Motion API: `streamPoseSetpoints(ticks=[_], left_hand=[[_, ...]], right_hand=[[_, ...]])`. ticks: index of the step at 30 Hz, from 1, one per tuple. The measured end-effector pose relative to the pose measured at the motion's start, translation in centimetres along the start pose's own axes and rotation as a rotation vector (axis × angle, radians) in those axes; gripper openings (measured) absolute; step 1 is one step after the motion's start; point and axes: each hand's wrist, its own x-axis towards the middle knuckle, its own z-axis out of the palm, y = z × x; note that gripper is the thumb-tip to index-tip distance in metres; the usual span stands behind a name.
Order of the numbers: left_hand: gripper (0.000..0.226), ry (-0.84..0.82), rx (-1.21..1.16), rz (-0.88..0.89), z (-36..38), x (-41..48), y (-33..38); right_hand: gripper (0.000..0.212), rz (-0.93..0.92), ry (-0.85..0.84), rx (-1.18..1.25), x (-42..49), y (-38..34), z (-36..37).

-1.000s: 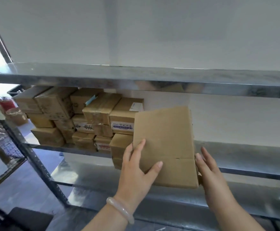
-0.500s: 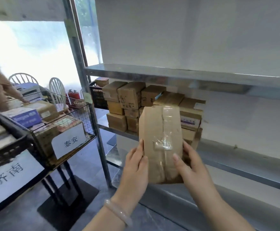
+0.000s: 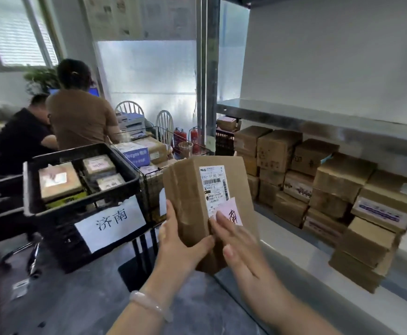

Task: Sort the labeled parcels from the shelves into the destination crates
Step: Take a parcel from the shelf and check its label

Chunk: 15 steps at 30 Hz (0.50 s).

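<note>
I hold a brown cardboard parcel [image 3: 192,201] upright in front of me. Its face carries a white shipping label [image 3: 214,183] and a pink handwritten note [image 3: 231,211]. My left hand [image 3: 179,243] grips the parcel's lower left side. The fingers of my right hand [image 3: 236,247] lie flat on its front, just below the pink note. A black crate [image 3: 125,187] with a white sign reading 济南 stands to the left and holds several parcels. Behind it stands a wire crate [image 3: 149,180] with more parcels.
Stacked cardboard boxes [image 3: 318,189] fill the metal shelf [image 3: 318,117] on the right. A shelf upright [image 3: 206,76] rises in the middle. Two people [image 3: 76,117] are at a desk at the far left, near white chairs and red fire extinguishers [image 3: 185,137].
My view swung left from the shelf to the crates. The parcel turned in my hands, and its labeled face now points at me.
</note>
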Motion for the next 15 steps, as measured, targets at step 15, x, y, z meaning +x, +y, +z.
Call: streamPoseSetpoints(ticks=[15], left_hand=[[0.105, 0.053, -0.491, -0.132, -3.5, 13.4, -0.4]], right_hand=[[0.081, 0.186, -0.061, 0.431, 18.5, 9.9, -0.4]])
